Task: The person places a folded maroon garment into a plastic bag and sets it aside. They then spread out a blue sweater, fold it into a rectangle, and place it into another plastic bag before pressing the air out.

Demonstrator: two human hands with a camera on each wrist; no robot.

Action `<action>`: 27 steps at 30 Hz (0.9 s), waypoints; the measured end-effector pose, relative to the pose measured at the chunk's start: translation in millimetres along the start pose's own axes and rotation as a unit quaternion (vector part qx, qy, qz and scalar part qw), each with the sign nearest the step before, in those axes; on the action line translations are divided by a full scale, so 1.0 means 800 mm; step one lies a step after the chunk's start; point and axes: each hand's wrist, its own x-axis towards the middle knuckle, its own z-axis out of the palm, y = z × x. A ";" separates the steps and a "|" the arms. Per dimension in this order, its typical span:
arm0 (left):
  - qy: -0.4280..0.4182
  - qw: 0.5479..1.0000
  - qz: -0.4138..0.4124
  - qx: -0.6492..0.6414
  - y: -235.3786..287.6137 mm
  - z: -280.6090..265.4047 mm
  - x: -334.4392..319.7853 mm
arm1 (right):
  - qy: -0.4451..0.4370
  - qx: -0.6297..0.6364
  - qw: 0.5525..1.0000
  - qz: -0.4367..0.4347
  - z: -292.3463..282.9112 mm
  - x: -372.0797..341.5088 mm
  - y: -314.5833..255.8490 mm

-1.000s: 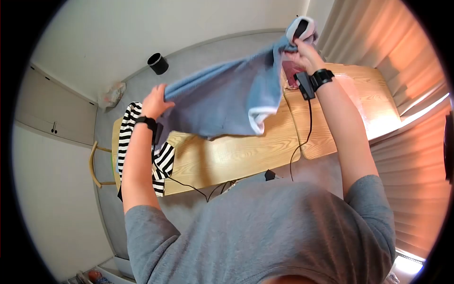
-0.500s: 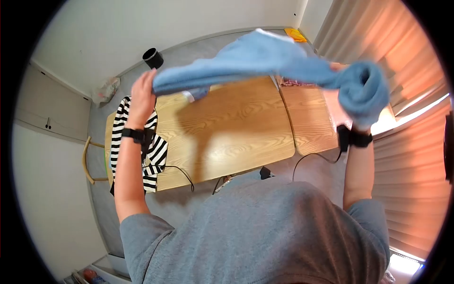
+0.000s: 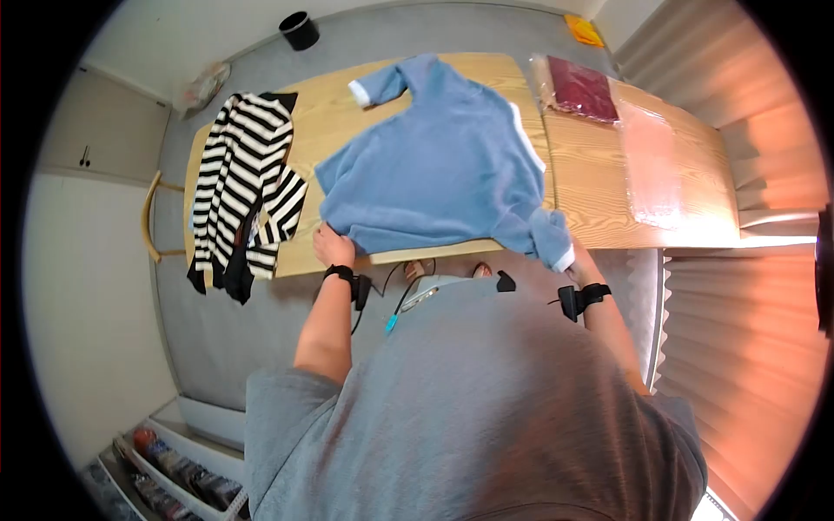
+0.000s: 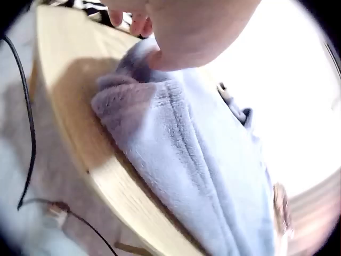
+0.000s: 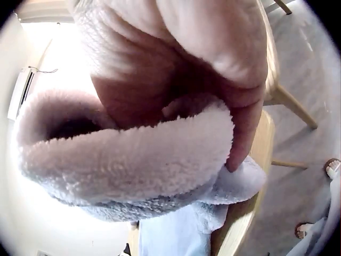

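A light blue fleece pullover with white trim is spread on the wooden table, one short sleeve pointing to the far left. My left hand grips the near left corner of its hem; in the left wrist view the thumb presses into the bunched fabric and part of the fingers is hidden. At the near right, my right hand holds the other sleeve by its end. Seen from the right wrist, the fingers go into the white fluffy cuff, with one finger along its outer side.
Left of the pullover lies a black-and-white striped top. On the right tabletop are a dark red packaged garment and a clear plastic bag. Behind the table stands a black bin; a chair is at the left end.
The pullover, held up in the air between both hands before, has come down onto the table and lies spread out. Both hands have moved down to the near edge.
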 end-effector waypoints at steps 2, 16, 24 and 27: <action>0.004 0.984 -0.141 -0.111 -0.025 0.017 -0.004 | 0.008 0.008 1.000 0.021 -0.004 0.002 -0.002; -0.252 0.787 -0.191 -0.530 -0.032 -0.026 -0.001 | 0.096 0.046 0.994 0.030 -0.065 0.010 0.001; -0.182 0.938 -0.138 -0.259 -0.091 0.032 -0.021 | 0.075 -0.010 0.997 0.014 -0.044 -0.019 -0.005; -0.127 0.935 -0.149 -0.294 -0.075 0.027 0.014 | 0.093 -0.075 0.993 0.015 -0.040 -0.015 -0.006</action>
